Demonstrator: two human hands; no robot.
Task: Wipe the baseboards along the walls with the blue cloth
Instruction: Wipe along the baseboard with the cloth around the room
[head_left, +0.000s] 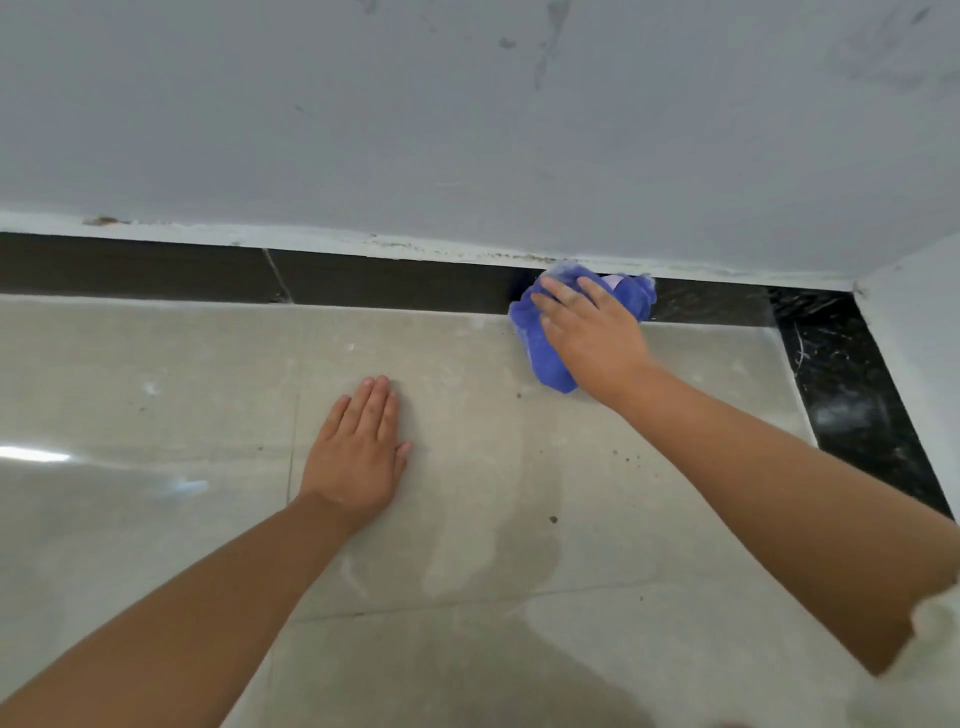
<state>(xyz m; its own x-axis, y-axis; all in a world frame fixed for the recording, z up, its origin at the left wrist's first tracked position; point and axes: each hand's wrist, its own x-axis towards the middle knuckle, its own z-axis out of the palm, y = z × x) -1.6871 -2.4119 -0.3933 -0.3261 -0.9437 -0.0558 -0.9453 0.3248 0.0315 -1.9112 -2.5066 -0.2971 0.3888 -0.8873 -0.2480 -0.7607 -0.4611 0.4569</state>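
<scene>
The blue cloth is bunched against the dark baseboard near the corner, pressed by the right hand with its grip closed on it, while the left hand lies flat and empty on the floor, so the wiping step seems in progress and the next move probably needs a slide along the baseboard.

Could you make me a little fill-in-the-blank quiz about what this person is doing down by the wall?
1. The right hand presses a cloth of the colour ____.
2. The cloth touches the dark ____ at the foot of the wall.
3. The left hand lies flat and empty on the tiled ____.
4. The corner of the room lies to the person's ____.

Missing words: blue; baseboard; floor; right
</scene>
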